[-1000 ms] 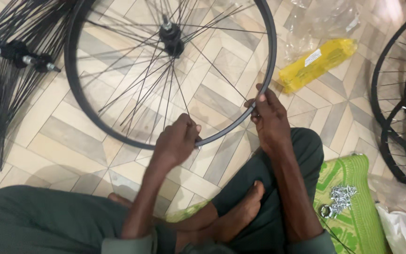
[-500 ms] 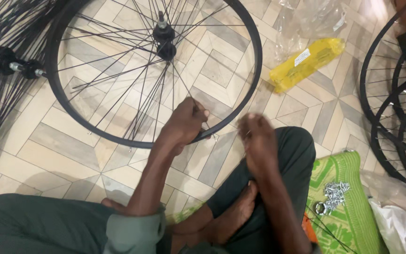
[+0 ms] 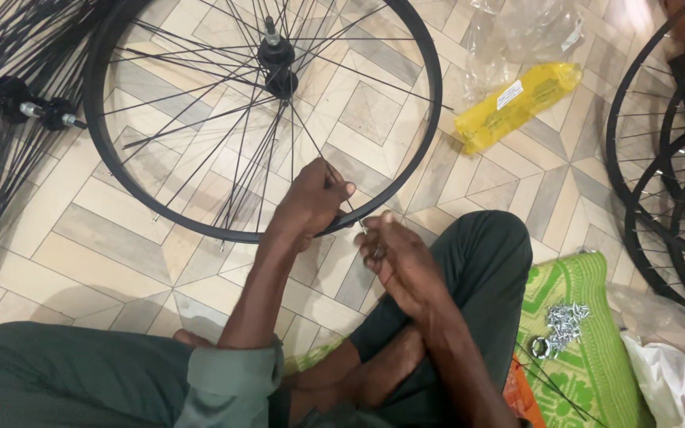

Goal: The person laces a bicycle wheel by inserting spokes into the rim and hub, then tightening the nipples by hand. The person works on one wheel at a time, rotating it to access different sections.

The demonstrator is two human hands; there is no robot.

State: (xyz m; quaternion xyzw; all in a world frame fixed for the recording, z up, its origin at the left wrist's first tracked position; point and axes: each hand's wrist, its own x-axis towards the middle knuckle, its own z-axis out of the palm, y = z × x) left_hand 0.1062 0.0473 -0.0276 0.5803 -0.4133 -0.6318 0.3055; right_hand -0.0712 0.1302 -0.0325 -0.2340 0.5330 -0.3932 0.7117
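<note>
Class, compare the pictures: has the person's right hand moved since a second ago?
Yes. The right hand has left the wheel rim and drawn back toward the person's knee, now just outside the rim.

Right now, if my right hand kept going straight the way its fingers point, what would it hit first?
Probably the black wheel rim. The right hand points up and left, fingertips just short of the rim, beside the left hand gripping a spoke. Depth is unclear.
</note>
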